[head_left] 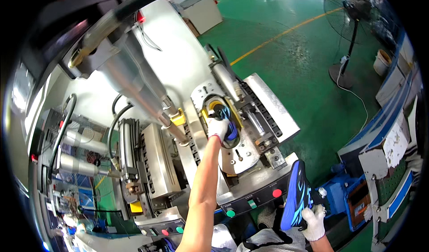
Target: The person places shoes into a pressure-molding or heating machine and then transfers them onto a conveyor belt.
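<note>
My left hand (217, 127), in a white glove, reaches forward into the oval recess of a metal pressing machine (243, 152). Its fingers are closed on a black and blue sports shoe (232, 130) that sits in the recess between yellow pads; the fingertips are partly hidden. At the lower right, my gloved right hand (313, 223) grips a second shoe (293, 203), black with a violet-blue sole and light blue streaks. That shoe is held upright on end, clear of the machine's front, its sole facing left.
A control panel with a red button (277, 193) and a green button (230, 213) fronts the machine. Thick metal cylinders (138, 80) rise at the left, beside a second pressing station (158, 160). A standing fan (353, 10) and blue crates (335, 196) are at the right.
</note>
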The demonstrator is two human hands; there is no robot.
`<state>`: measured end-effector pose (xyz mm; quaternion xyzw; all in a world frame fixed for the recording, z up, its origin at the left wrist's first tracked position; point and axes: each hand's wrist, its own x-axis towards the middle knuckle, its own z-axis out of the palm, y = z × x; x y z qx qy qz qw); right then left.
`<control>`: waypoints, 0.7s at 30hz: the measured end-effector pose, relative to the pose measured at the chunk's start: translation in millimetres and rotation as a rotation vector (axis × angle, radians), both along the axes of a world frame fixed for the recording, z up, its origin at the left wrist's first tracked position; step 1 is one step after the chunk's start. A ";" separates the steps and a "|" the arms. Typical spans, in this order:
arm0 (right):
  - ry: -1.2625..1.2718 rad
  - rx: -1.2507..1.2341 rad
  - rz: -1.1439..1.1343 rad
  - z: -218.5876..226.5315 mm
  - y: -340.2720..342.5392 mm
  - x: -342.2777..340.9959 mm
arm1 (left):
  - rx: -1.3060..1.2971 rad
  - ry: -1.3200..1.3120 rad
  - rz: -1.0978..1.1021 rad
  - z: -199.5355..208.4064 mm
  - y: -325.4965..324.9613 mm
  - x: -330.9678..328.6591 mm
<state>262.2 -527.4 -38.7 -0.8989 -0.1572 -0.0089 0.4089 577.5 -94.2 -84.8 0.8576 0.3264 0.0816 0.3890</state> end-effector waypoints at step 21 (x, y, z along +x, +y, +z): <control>-0.066 -0.296 0.040 -93.3 389.3 357.2 | -0.433 0.431 0.606 -3.9 -104.6 -634.5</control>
